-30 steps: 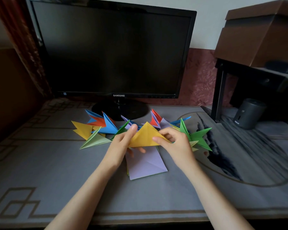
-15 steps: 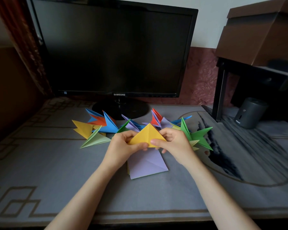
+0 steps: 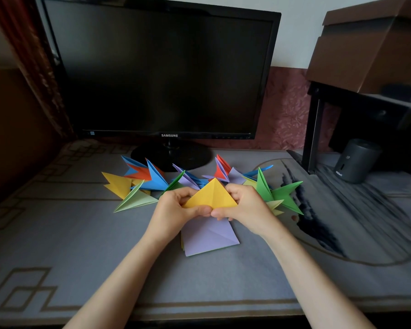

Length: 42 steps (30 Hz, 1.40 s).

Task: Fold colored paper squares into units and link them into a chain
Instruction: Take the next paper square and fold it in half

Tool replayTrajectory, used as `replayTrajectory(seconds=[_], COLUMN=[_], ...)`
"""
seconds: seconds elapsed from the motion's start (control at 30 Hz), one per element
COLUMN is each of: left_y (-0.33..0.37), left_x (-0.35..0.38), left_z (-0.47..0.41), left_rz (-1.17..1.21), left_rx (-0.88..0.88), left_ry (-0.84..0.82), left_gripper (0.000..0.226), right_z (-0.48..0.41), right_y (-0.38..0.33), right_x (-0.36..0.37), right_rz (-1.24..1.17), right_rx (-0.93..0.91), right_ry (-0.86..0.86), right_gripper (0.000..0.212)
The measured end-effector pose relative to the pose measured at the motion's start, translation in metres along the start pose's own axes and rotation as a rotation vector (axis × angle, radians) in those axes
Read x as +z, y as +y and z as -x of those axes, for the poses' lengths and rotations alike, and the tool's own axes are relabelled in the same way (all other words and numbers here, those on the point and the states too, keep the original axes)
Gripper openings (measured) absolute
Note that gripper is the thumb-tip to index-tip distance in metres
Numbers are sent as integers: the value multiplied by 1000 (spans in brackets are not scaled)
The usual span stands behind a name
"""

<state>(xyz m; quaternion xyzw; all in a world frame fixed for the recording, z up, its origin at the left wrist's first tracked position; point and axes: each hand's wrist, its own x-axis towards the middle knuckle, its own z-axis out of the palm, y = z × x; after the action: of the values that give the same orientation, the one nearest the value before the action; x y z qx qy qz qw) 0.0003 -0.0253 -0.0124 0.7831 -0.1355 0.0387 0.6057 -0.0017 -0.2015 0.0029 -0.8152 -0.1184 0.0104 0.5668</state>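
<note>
A yellow paper (image 3: pixel 211 194), folded into a triangle with its tip pointing away, is held above the desk. My left hand (image 3: pixel 176 211) pinches its left lower edge and my right hand (image 3: pixel 243 206) pinches its right lower edge, thumbs meeting below the middle. Under the hands lies a lilac paper square (image 3: pixel 209 238) on a small stack. Behind them a chain of linked folded units (image 3: pixel 152 179) in yellow, blue, orange, lilac and green (image 3: pixel 278 193) curves across the desk.
A dark monitor (image 3: pixel 159 70) stands on its round base (image 3: pixel 171 155) right behind the chain. A black stand (image 3: pixel 313 129) bearing a cardboard box (image 3: pixel 370 43) and a small dark cylinder (image 3: pixel 356 160) are at the right. The grey patterned mat (image 3: pixel 81 245) covers the desk.
The yellow triangle has been pressed narrower. Both hands have moved inward along its lower edge until the thumbs meet.
</note>
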Motion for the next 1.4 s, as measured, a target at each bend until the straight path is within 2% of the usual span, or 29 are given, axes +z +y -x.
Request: replayTrajectory(seconds=[0.2,0.37,0.43,0.67,0.83,0.93,1.13,1.33,1.4], left_y=[1,3,6,6,5,5,3,5,7], left_x=[-1,-4,-6,-9,-9,-9,-7,-8,-6], left_z=[-1,-4,-3,-4,-4,-3,-4,-5,-4], left_rz=[133,312,377,360,350,343,345,639,654], left_rx=[-14,-2,0,38,63,67,64,-14,-31], left_ry=[-40,-30,-17,-40,-36,-10,10,72,64], left_gripper=[22,41,42,41,39,39,38,32,34], right_z=[-1,6,8,18,20,20,15,12,12], right_y=[7,11,10,4,4,2,1,2,-2], right_x=[-5,-15,-18,-23,-24,-21,-7,-2,0], right_rz=[-55,-176,-212,-257,-276,-258,-211,-359,-426], right_rx=[11,35,32,13,16,50,69,50,50], right_ry=[-31,-121,-161,-312,-360,-320,-113,38,74], right_gripper=[22,28,31,43,51,49,18,11,13])
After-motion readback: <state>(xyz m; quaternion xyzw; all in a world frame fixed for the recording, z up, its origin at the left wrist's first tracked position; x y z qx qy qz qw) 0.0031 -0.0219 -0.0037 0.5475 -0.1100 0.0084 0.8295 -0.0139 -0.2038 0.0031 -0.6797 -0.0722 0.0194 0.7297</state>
